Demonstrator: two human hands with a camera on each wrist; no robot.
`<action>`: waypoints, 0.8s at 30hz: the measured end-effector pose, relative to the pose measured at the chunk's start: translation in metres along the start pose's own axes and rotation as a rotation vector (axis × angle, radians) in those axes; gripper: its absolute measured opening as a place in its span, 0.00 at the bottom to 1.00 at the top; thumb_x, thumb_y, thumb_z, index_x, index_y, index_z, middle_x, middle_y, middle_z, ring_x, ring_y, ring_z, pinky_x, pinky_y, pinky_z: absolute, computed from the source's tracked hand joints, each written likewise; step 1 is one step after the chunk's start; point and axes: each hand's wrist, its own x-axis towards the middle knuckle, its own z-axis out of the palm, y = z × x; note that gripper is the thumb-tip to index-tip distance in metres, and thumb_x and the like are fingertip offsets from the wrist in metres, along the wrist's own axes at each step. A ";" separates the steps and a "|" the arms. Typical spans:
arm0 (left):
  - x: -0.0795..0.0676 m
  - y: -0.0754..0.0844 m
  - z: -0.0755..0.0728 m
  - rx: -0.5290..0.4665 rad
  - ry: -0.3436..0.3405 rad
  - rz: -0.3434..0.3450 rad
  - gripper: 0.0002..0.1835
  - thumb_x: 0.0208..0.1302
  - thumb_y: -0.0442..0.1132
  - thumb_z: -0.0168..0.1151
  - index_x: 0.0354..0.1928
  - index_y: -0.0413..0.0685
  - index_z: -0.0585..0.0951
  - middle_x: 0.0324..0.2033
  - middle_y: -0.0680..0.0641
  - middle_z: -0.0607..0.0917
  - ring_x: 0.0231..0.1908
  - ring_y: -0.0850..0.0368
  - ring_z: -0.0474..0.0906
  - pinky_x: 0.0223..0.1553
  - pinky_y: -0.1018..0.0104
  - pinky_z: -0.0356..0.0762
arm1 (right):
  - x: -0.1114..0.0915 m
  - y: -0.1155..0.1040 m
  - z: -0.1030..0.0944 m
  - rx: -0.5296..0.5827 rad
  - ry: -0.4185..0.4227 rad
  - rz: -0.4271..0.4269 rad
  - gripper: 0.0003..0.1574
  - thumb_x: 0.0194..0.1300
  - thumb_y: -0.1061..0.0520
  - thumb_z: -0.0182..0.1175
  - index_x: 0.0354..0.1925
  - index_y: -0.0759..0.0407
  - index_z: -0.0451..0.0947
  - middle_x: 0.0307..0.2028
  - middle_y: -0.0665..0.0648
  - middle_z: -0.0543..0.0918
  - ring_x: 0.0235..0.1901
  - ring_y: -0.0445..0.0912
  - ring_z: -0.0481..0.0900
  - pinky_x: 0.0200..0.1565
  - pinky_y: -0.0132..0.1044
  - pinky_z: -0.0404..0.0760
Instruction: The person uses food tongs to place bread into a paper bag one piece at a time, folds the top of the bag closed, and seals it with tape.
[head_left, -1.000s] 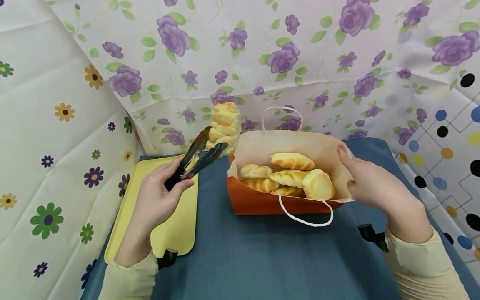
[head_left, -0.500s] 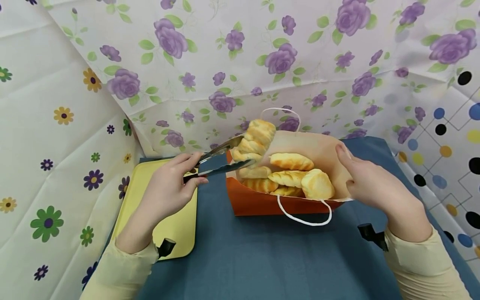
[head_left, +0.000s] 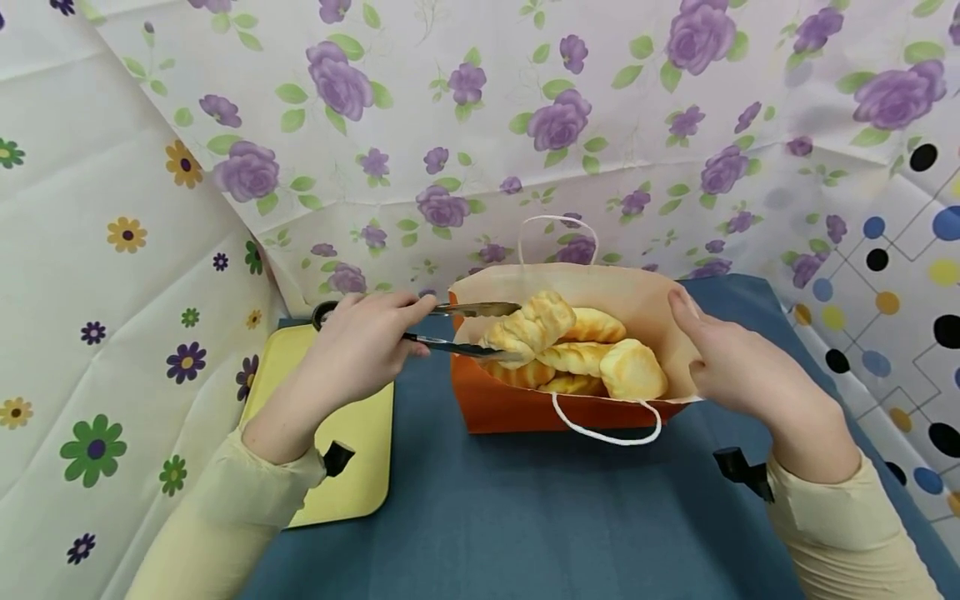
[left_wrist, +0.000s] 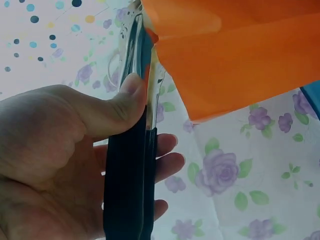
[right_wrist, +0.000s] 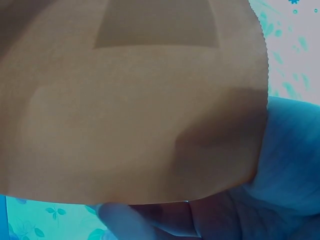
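Note:
My left hand [head_left: 360,346] holds a pair of tongs [head_left: 457,347] by its black handles, thumb on one side and fingers on the other in the left wrist view. Between the metal tips is a twisted bread roll [head_left: 534,327], inside the mouth of an orange paper bag [head_left: 487,408]. Several other bread pieces lie in the bag, among them a ridged roll [head_left: 596,325] and a rounded one [head_left: 633,371]. At the bag's right edge, my right hand [head_left: 750,367] grips the paper wall; that wall [right_wrist: 135,115] covers part of the fingers in the right wrist view.
A yellow tray [head_left: 367,467] lies at the left, partly under my left forearm. White cord handles [head_left: 600,435] stick out at the bag's front and back. A blue cloth [head_left: 525,508] covers the table, and patterned sheets [head_left: 420,125] hang around it.
The left hand has moved the tongs and the twisted roll right and down, from beside the bag into its mouth. My right hand stays at the bag's edge.

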 end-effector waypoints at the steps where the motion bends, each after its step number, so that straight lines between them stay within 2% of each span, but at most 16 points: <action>1: 0.004 0.000 -0.003 0.009 -0.023 -0.002 0.28 0.71 0.35 0.73 0.72 0.47 0.81 0.56 0.43 0.86 0.50 0.44 0.85 0.45 0.46 0.75 | 0.000 0.000 0.000 -0.002 0.002 -0.002 0.62 0.71 0.67 0.53 0.87 0.50 0.29 0.84 0.70 0.47 0.15 0.49 0.65 0.20 0.41 0.66; 2: 0.007 0.000 -0.006 0.018 -0.045 -0.004 0.28 0.71 0.35 0.73 0.72 0.48 0.81 0.57 0.43 0.86 0.51 0.44 0.85 0.46 0.44 0.75 | 0.000 -0.001 0.000 -0.004 0.005 -0.004 0.61 0.71 0.67 0.53 0.87 0.50 0.29 0.83 0.72 0.49 0.15 0.49 0.65 0.20 0.41 0.66; 4: 0.015 -0.001 -0.012 0.048 -0.083 -0.002 0.30 0.70 0.39 0.76 0.72 0.49 0.81 0.57 0.43 0.86 0.52 0.43 0.85 0.50 0.42 0.75 | 0.000 -0.001 0.000 -0.005 0.009 -0.006 0.61 0.71 0.67 0.53 0.88 0.50 0.29 0.78 0.73 0.60 0.14 0.49 0.65 0.20 0.41 0.65; 6: 0.022 -0.001 -0.017 0.084 -0.115 0.011 0.31 0.68 0.44 0.77 0.72 0.50 0.81 0.54 0.44 0.86 0.51 0.43 0.85 0.54 0.39 0.75 | -0.001 0.000 0.000 -0.007 0.010 -0.007 0.61 0.71 0.67 0.52 0.88 0.50 0.29 0.77 0.74 0.62 0.14 0.49 0.64 0.20 0.41 0.65; 9: 0.032 0.001 -0.022 0.140 -0.151 0.050 0.31 0.66 0.46 0.78 0.70 0.50 0.82 0.51 0.45 0.86 0.51 0.44 0.84 0.60 0.37 0.73 | -0.001 0.000 0.001 -0.006 0.009 -0.004 0.60 0.71 0.67 0.52 0.88 0.51 0.30 0.66 0.74 0.72 0.14 0.49 0.64 0.20 0.41 0.65; 10: 0.035 0.002 -0.023 0.154 -0.164 0.062 0.31 0.66 0.47 0.78 0.69 0.50 0.82 0.50 0.45 0.86 0.52 0.44 0.83 0.61 0.37 0.72 | -0.001 0.000 0.001 -0.007 0.010 -0.007 0.60 0.71 0.68 0.52 0.88 0.51 0.30 0.66 0.74 0.72 0.14 0.49 0.64 0.20 0.41 0.65; 12: 0.040 0.004 -0.025 0.182 -0.196 0.084 0.31 0.65 0.47 0.78 0.70 0.51 0.82 0.53 0.45 0.86 0.55 0.43 0.82 0.64 0.36 0.71 | -0.001 0.001 0.001 -0.011 0.011 -0.010 0.60 0.72 0.68 0.53 0.88 0.52 0.30 0.55 0.70 0.77 0.14 0.48 0.64 0.20 0.40 0.64; 13: 0.043 0.005 -0.026 0.190 -0.222 0.090 0.31 0.65 0.47 0.78 0.69 0.53 0.82 0.53 0.45 0.86 0.56 0.44 0.82 0.64 0.36 0.71 | -0.001 0.001 0.001 -0.010 0.012 -0.011 0.60 0.72 0.68 0.53 0.88 0.52 0.31 0.49 0.67 0.77 0.14 0.48 0.64 0.20 0.40 0.64; 16: 0.050 0.008 -0.028 0.199 -0.322 0.100 0.30 0.66 0.46 0.78 0.69 0.56 0.83 0.58 0.46 0.86 0.62 0.42 0.79 0.69 0.35 0.66 | 0.000 0.001 0.002 -0.011 0.012 -0.017 0.60 0.72 0.68 0.53 0.88 0.53 0.31 0.42 0.63 0.76 0.14 0.48 0.63 0.20 0.40 0.64; 18: 0.054 0.010 -0.029 0.196 -0.389 0.104 0.30 0.66 0.46 0.77 0.70 0.58 0.82 0.61 0.47 0.85 0.66 0.42 0.77 0.73 0.33 0.61 | 0.000 0.001 0.002 -0.009 0.009 -0.014 0.60 0.72 0.68 0.53 0.88 0.53 0.31 0.49 0.66 0.78 0.14 0.48 0.63 0.20 0.40 0.64; 19: 0.056 0.012 -0.029 0.193 -0.413 0.105 0.29 0.66 0.46 0.77 0.69 0.58 0.82 0.63 0.47 0.84 0.67 0.41 0.76 0.75 0.33 0.57 | 0.000 0.001 0.002 -0.009 0.008 -0.013 0.60 0.72 0.68 0.53 0.88 0.52 0.31 0.56 0.70 0.77 0.14 0.48 0.63 0.20 0.40 0.64; 22: 0.060 0.015 -0.030 0.200 -0.441 0.111 0.30 0.66 0.47 0.77 0.69 0.58 0.82 0.63 0.47 0.84 0.69 0.41 0.75 0.76 0.32 0.52 | 0.000 0.001 0.002 -0.013 0.009 -0.013 0.60 0.71 0.68 0.53 0.88 0.52 0.30 0.76 0.76 0.63 0.14 0.48 0.63 0.20 0.40 0.64; 23: 0.061 0.016 -0.030 0.202 -0.437 0.112 0.29 0.66 0.47 0.78 0.68 0.58 0.82 0.62 0.47 0.84 0.67 0.41 0.76 0.76 0.32 0.52 | 0.000 0.001 0.002 -0.014 0.007 -0.012 0.60 0.71 0.68 0.53 0.88 0.52 0.30 0.80 0.75 0.56 0.14 0.48 0.63 0.20 0.40 0.64; 24: 0.061 0.017 -0.030 0.204 -0.431 0.112 0.28 0.65 0.47 0.78 0.66 0.57 0.82 0.60 0.47 0.84 0.66 0.41 0.76 0.76 0.32 0.53 | 0.000 0.001 0.002 -0.017 0.009 -0.014 0.60 0.71 0.68 0.53 0.88 0.52 0.30 0.80 0.75 0.55 0.14 0.48 0.63 0.19 0.40 0.64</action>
